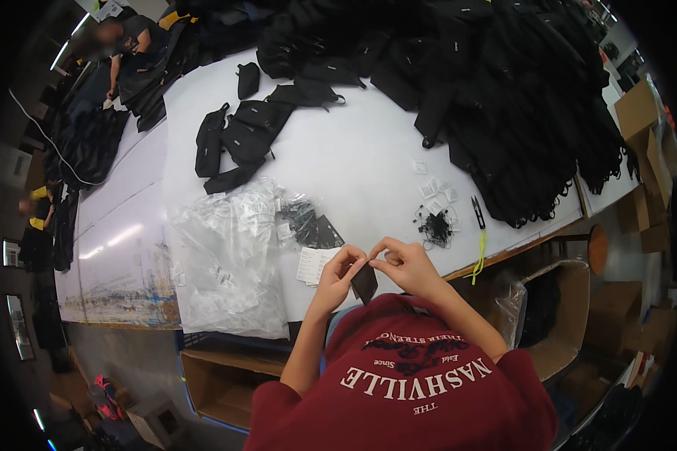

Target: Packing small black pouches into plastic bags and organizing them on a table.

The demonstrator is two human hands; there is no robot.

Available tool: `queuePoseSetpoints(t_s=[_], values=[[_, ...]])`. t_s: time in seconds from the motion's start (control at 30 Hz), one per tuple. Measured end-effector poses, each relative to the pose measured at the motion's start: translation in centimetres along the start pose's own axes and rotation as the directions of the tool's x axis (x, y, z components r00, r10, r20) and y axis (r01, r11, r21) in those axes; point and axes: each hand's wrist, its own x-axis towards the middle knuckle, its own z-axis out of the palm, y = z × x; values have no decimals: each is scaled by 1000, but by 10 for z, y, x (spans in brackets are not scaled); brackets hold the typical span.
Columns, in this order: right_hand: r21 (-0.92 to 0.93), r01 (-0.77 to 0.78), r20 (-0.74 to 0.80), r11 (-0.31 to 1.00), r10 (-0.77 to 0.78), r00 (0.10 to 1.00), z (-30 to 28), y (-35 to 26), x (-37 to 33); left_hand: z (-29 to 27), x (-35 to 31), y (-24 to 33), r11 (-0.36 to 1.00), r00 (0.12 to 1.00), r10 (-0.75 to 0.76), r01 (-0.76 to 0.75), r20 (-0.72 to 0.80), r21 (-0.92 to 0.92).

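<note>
Close to my body at the table's front edge, my left hand (340,276) pinches a dark, flat hang tag (365,285) between thumb and fingers. The tag hangs tilted below the fingertips. My right hand (408,267) meets it at the tag's top end, thumb and forefinger pinched; whatever is between them is too small to make out. Just beyond the left hand lie white printed cards (311,265) and a stack of black tags (328,233). Ahead of the right hand is a tangle of black strings (435,227).
Clear plastic bags (229,267) heap at left. Small white packets (433,189) and thread snips (478,213) with a yellow-green cord (480,255) lie at right. Black fabric bags (254,128) and a large black pile (496,113) cover the far side. Cardboard boxes (560,316) stand at right.
</note>
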Motion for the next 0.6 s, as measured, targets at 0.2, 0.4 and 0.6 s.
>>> queuePoseSetpoints(t_s=[0.2,0.4,0.6], values=[[163,-162,129,973,142,981,-4,23,26,-15,34,0,987,986,150,-153,-69,-47],[252,-257,119,933,234,965,-9,38,64,-67,133,-11,991,996,26,-38,89,131],[279,-310,100,909,293,951,-8,45,88,-246,293,-33,891,563,340,64,-753,450]])
